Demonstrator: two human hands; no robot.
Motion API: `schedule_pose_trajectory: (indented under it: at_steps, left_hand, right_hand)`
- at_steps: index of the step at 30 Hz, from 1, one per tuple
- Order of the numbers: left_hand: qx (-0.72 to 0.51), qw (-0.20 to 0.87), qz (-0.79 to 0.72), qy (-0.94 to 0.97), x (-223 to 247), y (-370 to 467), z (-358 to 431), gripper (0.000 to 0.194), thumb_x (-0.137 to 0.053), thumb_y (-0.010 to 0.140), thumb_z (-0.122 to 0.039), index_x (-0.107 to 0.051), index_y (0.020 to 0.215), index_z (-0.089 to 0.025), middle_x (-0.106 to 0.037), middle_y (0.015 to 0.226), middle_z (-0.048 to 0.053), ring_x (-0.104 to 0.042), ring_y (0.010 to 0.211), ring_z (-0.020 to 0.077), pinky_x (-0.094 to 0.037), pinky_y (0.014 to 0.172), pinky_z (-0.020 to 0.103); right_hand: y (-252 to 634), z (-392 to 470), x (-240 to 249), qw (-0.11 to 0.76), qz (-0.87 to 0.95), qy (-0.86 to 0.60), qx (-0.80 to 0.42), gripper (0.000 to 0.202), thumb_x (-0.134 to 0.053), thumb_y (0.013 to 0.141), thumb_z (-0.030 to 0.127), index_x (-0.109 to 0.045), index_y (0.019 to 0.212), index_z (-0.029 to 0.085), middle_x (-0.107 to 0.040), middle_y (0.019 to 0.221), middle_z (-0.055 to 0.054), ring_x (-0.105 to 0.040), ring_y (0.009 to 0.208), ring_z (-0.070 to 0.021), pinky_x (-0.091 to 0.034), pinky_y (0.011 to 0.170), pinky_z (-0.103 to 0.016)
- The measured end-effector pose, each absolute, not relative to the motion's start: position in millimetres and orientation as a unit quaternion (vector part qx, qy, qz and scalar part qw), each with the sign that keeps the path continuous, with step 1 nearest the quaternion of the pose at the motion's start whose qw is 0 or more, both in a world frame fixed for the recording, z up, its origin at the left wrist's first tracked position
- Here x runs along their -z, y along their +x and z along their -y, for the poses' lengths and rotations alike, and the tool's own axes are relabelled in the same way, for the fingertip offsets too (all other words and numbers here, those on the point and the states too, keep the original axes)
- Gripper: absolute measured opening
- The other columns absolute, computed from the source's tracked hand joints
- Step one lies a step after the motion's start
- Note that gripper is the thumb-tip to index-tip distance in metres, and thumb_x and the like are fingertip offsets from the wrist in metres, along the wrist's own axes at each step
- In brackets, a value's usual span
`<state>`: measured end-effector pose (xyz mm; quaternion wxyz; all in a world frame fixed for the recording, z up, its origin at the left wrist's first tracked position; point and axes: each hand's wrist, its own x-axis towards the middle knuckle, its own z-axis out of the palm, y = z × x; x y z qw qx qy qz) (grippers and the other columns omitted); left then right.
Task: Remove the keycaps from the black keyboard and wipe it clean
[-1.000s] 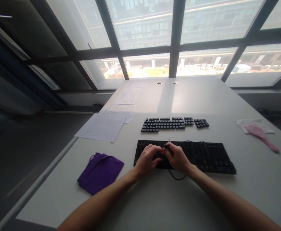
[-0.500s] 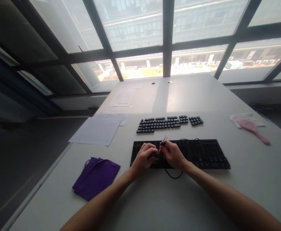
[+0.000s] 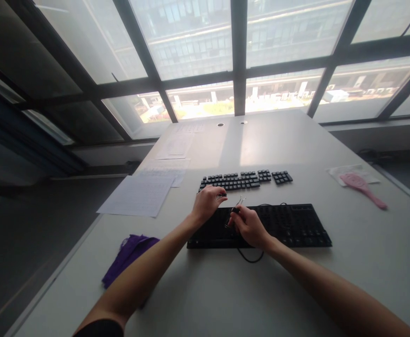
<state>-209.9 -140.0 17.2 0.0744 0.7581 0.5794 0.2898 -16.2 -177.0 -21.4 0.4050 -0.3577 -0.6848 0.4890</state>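
Observation:
My left hand (image 3: 208, 204) is pinched around a small black keycap (image 3: 223, 194), at the near edge of the loose keycaps (image 3: 226, 181) set out in keyboard rows. Part of the nearest row is hidden behind its fingers. Below lies a black keyboard (image 3: 298, 227), its keys largely removed as far as the dim light shows. My right hand (image 3: 251, 226) is closed on a keycap puller (image 3: 235, 210) with a dark handle and thin wire ends, held over the middle of the keyboard. A black cable (image 3: 250, 260) loops out at the keyboard's front edge.
A folded purple cloth bag (image 3: 129, 255) lies to the left, partly behind my left forearm. Paper sheets (image 3: 138, 194) run along the table's left edge. A pink hairbrush (image 3: 357, 181) rests on a white tissue (image 3: 336, 174) at right. Windows stand beyond the table.
My left hand has left the keyboard and moved up to the lowest row of loose keycaps. The right hand stays over the keyboard with the puller. The view has shifted slightly.

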Motion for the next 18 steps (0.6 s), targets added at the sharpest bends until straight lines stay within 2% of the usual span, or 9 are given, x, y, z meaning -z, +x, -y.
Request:
schedule_pose_trajectory:
  at_steps: [5,11,18]
  left_hand:
    - [-0.203,-0.01,-0.56,0.804,-2.7,-206.1,110.6,0.007,-0.079,0.079,-0.029,-0.076,0.083,-0.024,-0.076,0.084,0.003,-0.059,0.087,0.0243,-0.047,0.082,0.038]
    - [-0.181,-0.011,-0.552,0.814,9.4,-210.6,101.4,0.007,-0.076,0.082,-0.029,-0.078,0.085,-0.023,-0.075,0.087,0.004,-0.055,0.087,0.0241,-0.046,0.081,0.037]
    - [-0.194,-0.048,-0.564,0.801,9.8,-211.8,103.3,0.008,-0.078,0.08,-0.03,-0.079,0.081,-0.022,-0.063,0.096,0.007,-0.053,0.095,0.0242,-0.048,0.087,0.037]
  right_hand:
    - [-15.6,177.6,19.2,0.407,0.687,-0.353,-0.487,0.021,-0.053,0.098,0.036,-0.059,0.084,0.02,-0.069,0.067,-0.001,-0.056,0.05,-0.0131,-0.043,0.05,-0.023]
    - [-15.4,177.1,18.3,0.401,0.692,-0.353,-0.487,0.024,-0.053,0.098,0.035,-0.06,0.082,0.019,-0.065,0.063,-0.001,-0.054,0.049,-0.0124,-0.04,0.048,-0.022]
    - [-14.8,176.5,18.2,0.399,0.692,-0.349,-0.49,0.022,-0.053,0.098,0.033,-0.059,0.081,0.019,-0.062,0.059,0.001,-0.053,0.048,-0.0122,-0.04,0.049,-0.022]
